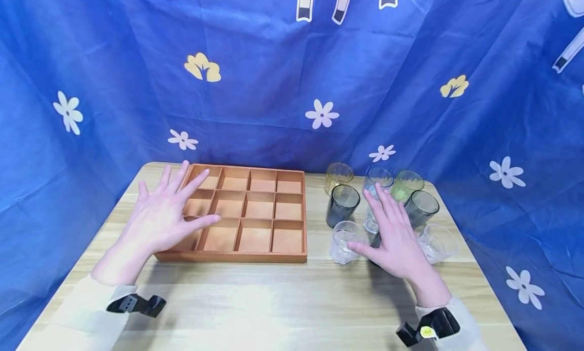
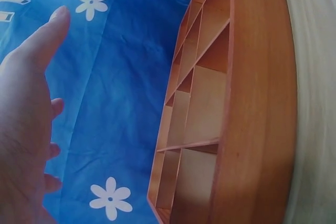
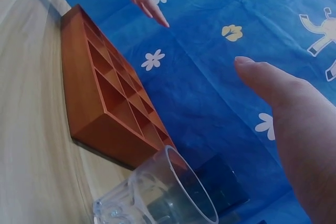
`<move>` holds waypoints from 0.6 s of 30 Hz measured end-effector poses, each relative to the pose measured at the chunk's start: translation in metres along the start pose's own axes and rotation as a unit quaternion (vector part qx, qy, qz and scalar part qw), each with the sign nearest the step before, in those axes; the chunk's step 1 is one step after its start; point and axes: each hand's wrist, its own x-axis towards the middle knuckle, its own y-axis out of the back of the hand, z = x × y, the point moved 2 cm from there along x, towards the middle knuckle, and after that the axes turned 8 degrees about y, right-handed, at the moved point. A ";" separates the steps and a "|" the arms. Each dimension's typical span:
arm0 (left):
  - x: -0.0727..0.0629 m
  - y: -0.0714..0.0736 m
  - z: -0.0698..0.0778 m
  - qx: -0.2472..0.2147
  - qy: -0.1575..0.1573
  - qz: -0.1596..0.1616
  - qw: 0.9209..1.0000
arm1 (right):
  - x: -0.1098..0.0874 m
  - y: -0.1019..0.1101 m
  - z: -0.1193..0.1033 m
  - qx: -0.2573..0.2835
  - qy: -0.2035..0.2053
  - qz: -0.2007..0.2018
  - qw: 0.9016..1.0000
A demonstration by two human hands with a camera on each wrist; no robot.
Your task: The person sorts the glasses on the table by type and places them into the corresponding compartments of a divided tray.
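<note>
My left hand (image 1: pixel 157 216) hovers above the left side of a brown wooden compartment tray (image 1: pixel 232 257), fingers spread and holding nothing. The left wrist view shows that hand's thumb (image 2: pixel 44 40) beside the tray's tall front wall (image 2: pixel 262 103). Over a group of drinking glasses on the right, my right hand (image 1: pixel 396 234) is stretched out with straight fingers, also holding nothing. A clear glass (image 1: pixel 348 243) stands by its thumb, and a dark grey glass (image 1: pixel 342 206) is behind that one. The right hand partly covers several glasses under it.
A yellow glass (image 1: pixel 339 177), a blue glass (image 1: pixel 378 177) and a green glass (image 1: pixel 407 184) form the back row. Another dark glass (image 1: pixel 422 207) and a tilted clear glass (image 1: pixel 436 244) are at the right. A blue patterned curtain (image 1: pixel 264 87) surrounds the wooden table (image 1: pixel 237 305).
</note>
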 end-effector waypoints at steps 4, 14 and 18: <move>-0.002 -0.002 -0.003 -0.008 0.002 0.000 1.000 | -0.002 0.000 -0.002 0.006 0.006 0.007 1.000; -0.010 -0.008 -0.014 -0.023 0.019 -0.010 1.000 | -0.007 0.000 -0.007 0.045 -0.011 0.009 0.999; -0.013 -0.010 -0.019 -0.033 0.029 -0.015 0.999 | -0.011 0.000 -0.013 0.082 -0.029 0.006 0.996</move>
